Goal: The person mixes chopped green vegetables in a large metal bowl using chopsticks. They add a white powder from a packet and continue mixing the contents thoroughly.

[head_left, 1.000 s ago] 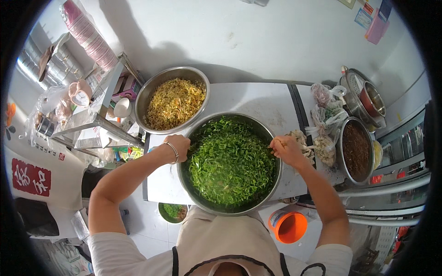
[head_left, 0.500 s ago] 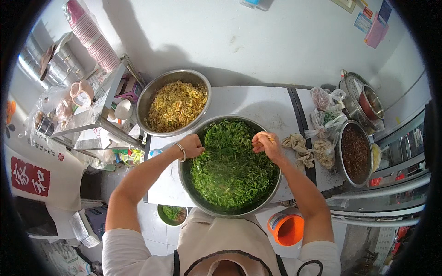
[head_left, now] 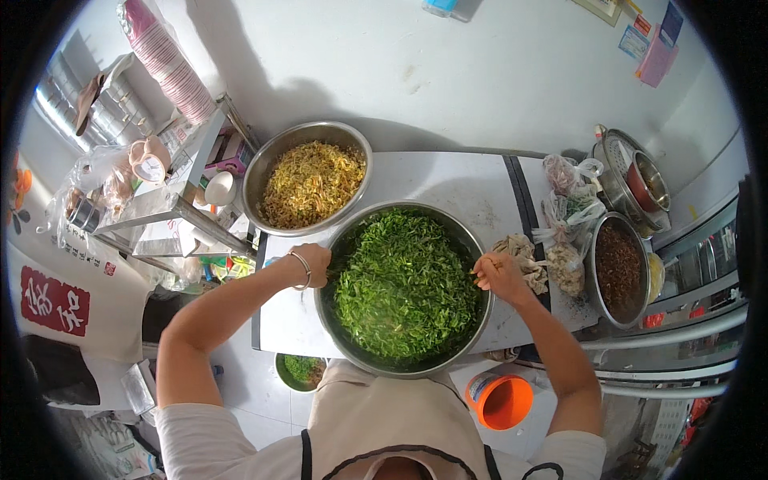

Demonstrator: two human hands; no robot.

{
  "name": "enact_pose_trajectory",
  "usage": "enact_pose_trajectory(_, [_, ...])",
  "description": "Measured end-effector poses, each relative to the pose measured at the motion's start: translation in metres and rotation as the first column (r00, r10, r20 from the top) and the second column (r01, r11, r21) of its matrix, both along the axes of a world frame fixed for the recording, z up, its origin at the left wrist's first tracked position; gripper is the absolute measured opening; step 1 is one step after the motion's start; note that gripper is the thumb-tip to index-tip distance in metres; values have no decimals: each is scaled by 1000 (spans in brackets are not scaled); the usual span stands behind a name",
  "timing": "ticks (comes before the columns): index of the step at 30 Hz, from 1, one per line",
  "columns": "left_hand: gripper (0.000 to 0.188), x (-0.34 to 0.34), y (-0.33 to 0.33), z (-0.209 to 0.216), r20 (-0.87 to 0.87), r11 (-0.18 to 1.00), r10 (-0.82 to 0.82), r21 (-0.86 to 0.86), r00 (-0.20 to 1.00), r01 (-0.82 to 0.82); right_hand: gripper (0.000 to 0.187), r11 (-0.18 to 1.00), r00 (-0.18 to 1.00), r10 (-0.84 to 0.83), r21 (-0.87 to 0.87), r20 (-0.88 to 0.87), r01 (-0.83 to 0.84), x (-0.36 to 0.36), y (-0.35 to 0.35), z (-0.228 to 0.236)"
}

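Note:
A large metal bowl [head_left: 486,316] full of chopped green leafy vegetables [head_left: 404,288] stands at the table's front edge, close to my body. My left hand [head_left: 314,265], with a bracelet at its wrist, is closed at the bowl's left rim. At the right rim, my right hand [head_left: 499,274] has its fingers bent together, the fingertips just over the bowl's inner edge. What either hand grips is too small or hidden to make out. Behind the greens to the left, a second metal bowl [head_left: 364,184] holds a yellow-brown shredded mix [head_left: 312,184].
A crumpled cloth [head_left: 524,258] and knotted plastic bags [head_left: 564,220] lie right of the bowl. Beyond them is a bowl of dark brown food [head_left: 618,264]. An orange bucket [head_left: 506,400] and a small bowl of greens [head_left: 301,370] stand below the table. A metal shelf [head_left: 212,228] flanks the left.
Both hands have moved apart and slightly toward me, from over the greens out to the bowl's rims. The greens, blurred before, now show sharper and more evenly heaped.

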State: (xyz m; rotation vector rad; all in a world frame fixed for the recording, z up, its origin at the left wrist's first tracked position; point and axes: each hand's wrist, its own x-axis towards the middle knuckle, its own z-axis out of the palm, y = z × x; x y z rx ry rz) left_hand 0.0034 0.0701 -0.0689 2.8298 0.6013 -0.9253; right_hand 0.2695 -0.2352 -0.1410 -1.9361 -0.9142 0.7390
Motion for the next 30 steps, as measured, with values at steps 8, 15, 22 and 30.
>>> enact_pose_trajectory(8, [28,-21,25,-106,255,907,243,-403,936,-125,32,935,851,-149,208,-503,286,-15,42,-56])
enact_pose_trajectory(15, [29,-2,2,-66,250,850,345,-493,905,-188,32,960,915,-17,250,-403,128,-20,58,-35])
enact_pose_trajectory(22, [31,-3,-16,20,503,984,-46,-124,863,124,30,950,968,248,187,31,-250,-46,51,85])
enact_pose_trajectory(30, [29,-3,-22,26,-68,996,-22,87,997,28,32,983,953,181,-64,243,-170,-19,-7,57])
